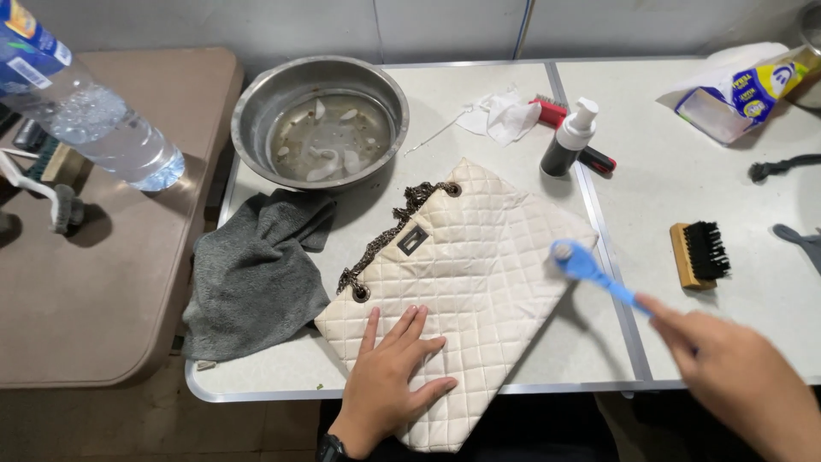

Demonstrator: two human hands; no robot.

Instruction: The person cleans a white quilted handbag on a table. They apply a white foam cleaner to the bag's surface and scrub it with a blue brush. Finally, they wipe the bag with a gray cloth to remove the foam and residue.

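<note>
Bag: a cream quilted handbag [466, 282] lies flat and tilted at the centre of the frame on the white table [753, 171], its chain strap [385, 235] along its upper left edge.
Left hand: the left hand [389, 376], lower centre, lies palm down with fingers spread on the bag's lower part — flat, gripping nothing.
Right hand: the right hand [735, 368], lower right and blurred, is closed around the handle of a blue brush [590, 269]; the brush's round head touches the bag's right edge.
Bowl: a steel bowl [321, 120], upper centre-left, holds murky water with pale bits in it.
Cloth: a grey cloth [252, 274] lies crumpled just left of the bag, under the strap's end.
Bottles: a dark pump bottle [569, 141] stands above the bag; a clear water bottle [85, 107] lies tilted at upper left.
Other brush: a wooden brush with black bristles [697, 255] — right of the blue one, apart from it.
</note>
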